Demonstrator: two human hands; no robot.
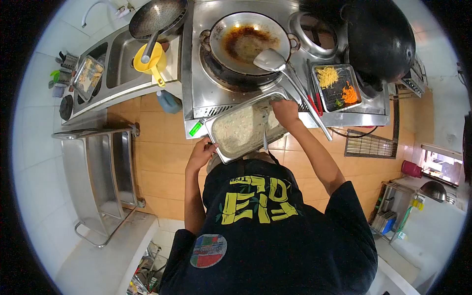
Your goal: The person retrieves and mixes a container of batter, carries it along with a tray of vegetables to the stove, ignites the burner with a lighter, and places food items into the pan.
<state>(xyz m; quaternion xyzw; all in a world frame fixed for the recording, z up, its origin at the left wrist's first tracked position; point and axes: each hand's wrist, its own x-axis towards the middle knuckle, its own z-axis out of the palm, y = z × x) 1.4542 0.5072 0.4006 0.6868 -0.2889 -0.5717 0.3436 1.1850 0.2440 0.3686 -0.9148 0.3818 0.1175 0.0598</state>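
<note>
A deep rectangular metal pan (212, 135) of pale, speckled batter (238, 129) is tilted at the stove's front edge, close to my body. My left hand (200, 154) grips its near left corner, thumb over the rim. At the pan's right end is my right hand (285, 114), fingers closed and pointing down inside the rim; what they hold is hidden. A thin metal piece (265, 138), perhaps a utensil, shows near the pan's near side. Behind the pan, a wok (236, 29) with browned oil residue sits on the burner.
A long-handled wok spatula (270, 60) rests across the wok's rim. Red-handled tongs (314, 96) lie beside a tray (336, 106) of shredded yellow and orange food. A green lighter (196, 128) is by the pan. Left are a yellow dipper (156, 59), a strainer (158, 17) and a sink (120, 59).
</note>
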